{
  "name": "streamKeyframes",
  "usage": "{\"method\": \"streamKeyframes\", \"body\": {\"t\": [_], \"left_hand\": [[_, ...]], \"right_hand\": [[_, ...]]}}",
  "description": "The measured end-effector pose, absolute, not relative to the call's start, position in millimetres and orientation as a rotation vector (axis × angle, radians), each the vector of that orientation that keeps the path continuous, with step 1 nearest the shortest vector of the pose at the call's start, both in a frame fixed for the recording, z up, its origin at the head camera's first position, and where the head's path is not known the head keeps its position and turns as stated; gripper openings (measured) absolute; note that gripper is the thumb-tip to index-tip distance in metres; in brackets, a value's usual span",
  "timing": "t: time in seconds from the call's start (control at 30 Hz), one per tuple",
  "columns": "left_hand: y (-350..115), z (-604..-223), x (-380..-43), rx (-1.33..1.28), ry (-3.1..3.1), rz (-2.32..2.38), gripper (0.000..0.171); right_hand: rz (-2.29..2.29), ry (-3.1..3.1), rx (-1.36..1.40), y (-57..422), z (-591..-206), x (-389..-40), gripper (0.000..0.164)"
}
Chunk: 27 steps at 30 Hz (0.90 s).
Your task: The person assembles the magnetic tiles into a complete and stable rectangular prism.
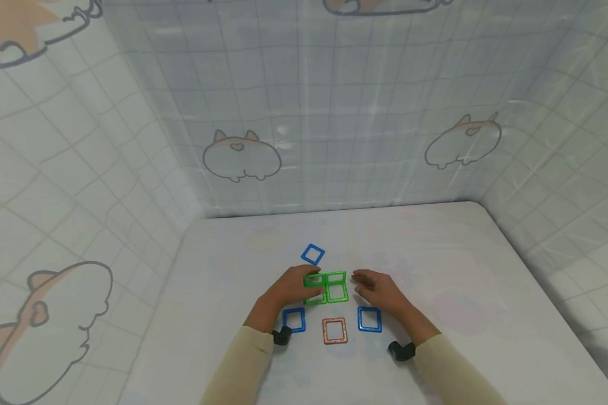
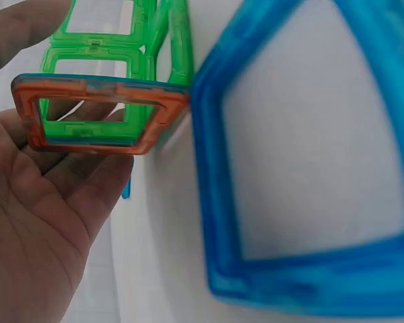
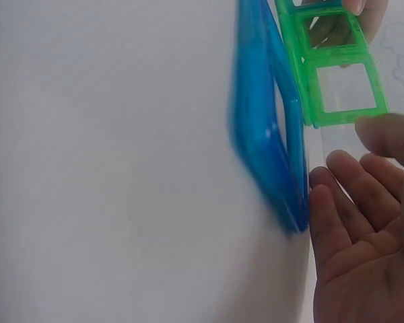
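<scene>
Head view, left to right: the left hand is sitting at nine o'clock of the green magnetic-tile panel, its grip clamped on the panel's upright left side, thumb in front and fingers behind. Near it, a lower-left blue tile is lying at about half past seven from the panel, a far blue tile at eleven, an orange square tile at six and a lower-right blue tile at four. At three o'clock the right hand is hovering just beside the panel, its grip apart and holding nothing.

Working well here is probably calling for a light pinch near the fold, so the upright pair is meeting the flat pair squarely; too firm a push is likely risking a magnetic seam.

Below, the white worktop is showing faint pastel blotches. Grid-patterned sheeting is rising at nine, twelve and three o'clock, a corgi outline decorating the left side.
</scene>
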<state>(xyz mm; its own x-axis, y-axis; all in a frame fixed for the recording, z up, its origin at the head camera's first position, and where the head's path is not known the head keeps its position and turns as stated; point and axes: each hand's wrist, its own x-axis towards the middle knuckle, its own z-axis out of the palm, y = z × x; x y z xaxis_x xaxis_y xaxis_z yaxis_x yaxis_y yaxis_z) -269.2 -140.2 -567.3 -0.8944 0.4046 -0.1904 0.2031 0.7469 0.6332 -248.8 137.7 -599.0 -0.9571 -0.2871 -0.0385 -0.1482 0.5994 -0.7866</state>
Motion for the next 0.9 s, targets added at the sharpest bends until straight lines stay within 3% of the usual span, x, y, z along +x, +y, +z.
{"method": "streamKeyframes", "body": {"t": [0.23,0.63,0.9], "left_hand": [[-147,-574,-262,0.443,2.645,0.989,0.071],[-149,-577,-258,0.423,2.63,1.036,0.073],[-147,-578,-251,0.381,2.648,1.023,0.078]], "right_hand": [[-1.049,2.713,-0.424,145,-592,-232,0.05],[-0.809,2.605,-0.584,155,-575,-208,0.083],[-0.733,2.659,-0.511,156,-578,-196,0.086]]}}
